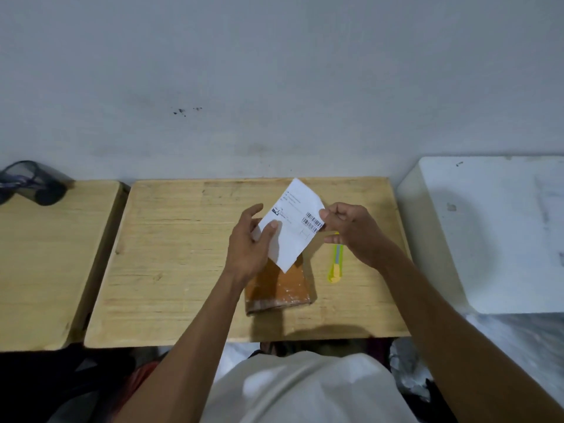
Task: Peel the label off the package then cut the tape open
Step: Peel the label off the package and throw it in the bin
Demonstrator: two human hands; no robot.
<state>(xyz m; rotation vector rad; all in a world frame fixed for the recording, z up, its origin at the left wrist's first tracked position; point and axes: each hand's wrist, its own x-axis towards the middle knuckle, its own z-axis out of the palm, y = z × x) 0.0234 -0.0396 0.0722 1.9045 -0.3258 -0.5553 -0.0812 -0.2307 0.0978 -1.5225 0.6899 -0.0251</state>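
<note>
Dim, flat indoor light; soft shadows, slight blur, wide-angle bending at edges.

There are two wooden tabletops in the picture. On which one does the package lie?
On the middle tabletop, directly before the person; the brown taped package and yellow utility knife lie there. The left tabletop carries only a dark object at its back.

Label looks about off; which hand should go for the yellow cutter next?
The right hand. The yellow cutter lies on the table just under and beside it, right of the package. The left hand is on the far side, holding the label, and could set it aside.
</note>
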